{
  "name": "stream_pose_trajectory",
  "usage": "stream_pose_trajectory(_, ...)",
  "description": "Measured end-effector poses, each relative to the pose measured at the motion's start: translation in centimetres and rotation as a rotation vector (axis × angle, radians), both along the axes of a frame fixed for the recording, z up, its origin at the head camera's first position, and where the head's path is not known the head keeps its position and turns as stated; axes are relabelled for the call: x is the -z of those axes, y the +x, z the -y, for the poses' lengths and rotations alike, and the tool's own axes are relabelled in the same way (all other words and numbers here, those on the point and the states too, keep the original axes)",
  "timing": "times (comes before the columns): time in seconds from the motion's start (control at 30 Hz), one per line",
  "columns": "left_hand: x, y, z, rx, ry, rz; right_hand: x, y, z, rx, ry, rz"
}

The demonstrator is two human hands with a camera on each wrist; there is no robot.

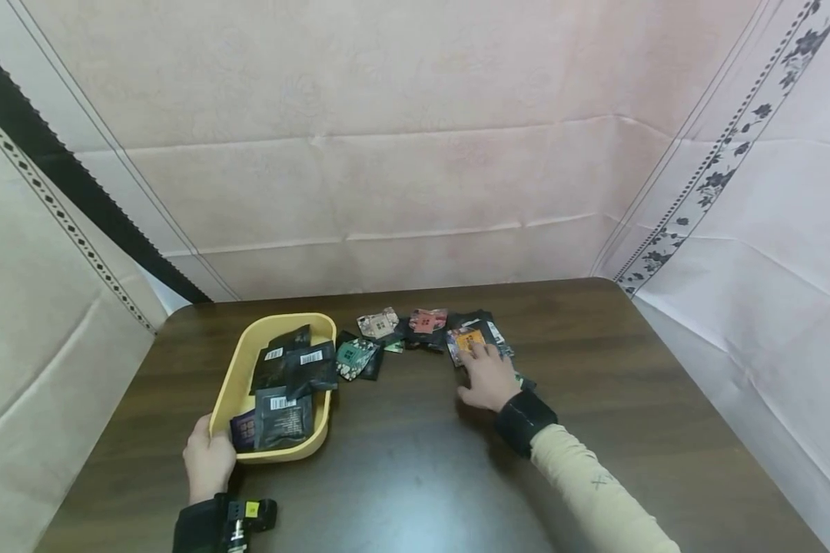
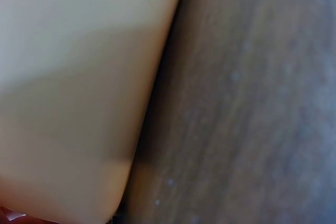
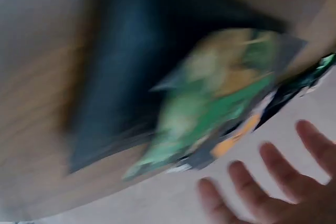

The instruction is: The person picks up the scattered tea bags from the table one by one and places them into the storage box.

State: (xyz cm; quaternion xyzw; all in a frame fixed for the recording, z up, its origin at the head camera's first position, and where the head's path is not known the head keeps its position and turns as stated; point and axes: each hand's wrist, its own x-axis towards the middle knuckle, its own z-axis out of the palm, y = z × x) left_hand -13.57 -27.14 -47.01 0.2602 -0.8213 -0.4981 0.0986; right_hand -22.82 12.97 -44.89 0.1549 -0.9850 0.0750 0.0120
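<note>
My left hand [image 1: 209, 459] grips the near left corner of a yellow plastic basket [image 1: 231, 388]. The basket stands tilted lengthwise on the table at the left, and its side fills much of the left wrist view. Several dark sachets with white barcode labels [image 1: 283, 402] lie inside, with a purple sachet [image 1: 243, 431] at its near left. My right hand [image 1: 491, 378] reaches over a pile at the back right, its fingertips at an orange-labelled sachet [image 1: 468, 338]. In the right wrist view its fingers [image 3: 270, 156] are spread and straight, beside a green patterned sachet [image 3: 210, 98].
On the brown wooden table [image 1: 401, 468], a sachet with a teal label [image 1: 356, 359] lies right beside the basket. Behind it are a pale pink sachet [image 1: 379, 323] and a red-labelled sachet [image 1: 427, 322]. A pale cloth [image 1: 387, 192] hangs behind the table's back edge.
</note>
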Motion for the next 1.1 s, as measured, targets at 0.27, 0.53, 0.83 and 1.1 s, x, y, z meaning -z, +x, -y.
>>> stream_pose_trajectory(0.27,0.1,0.1,0.5,-0.013,-0.004,0.012,1.2,0.6,-2.2,0.107,0.085,0.116)
stream_pose_trajectory(0.53,0.1,0.1,0.3,-0.013,0.018,0.027,2.0,0.8,-1.7,0.078,0.125,0.006)
stream_pose_trajectory(0.83,-0.1,0.2,0.0,0.001,0.033,0.029,2.2,1.1,-0.9,0.076,0.056,-0.039)
stream_pose_trajectory(1.1,-0.3,0.1,-0.1,0.002,0.031,0.034,-0.3,0.8,1.5,0.074,-0.035,-0.04)
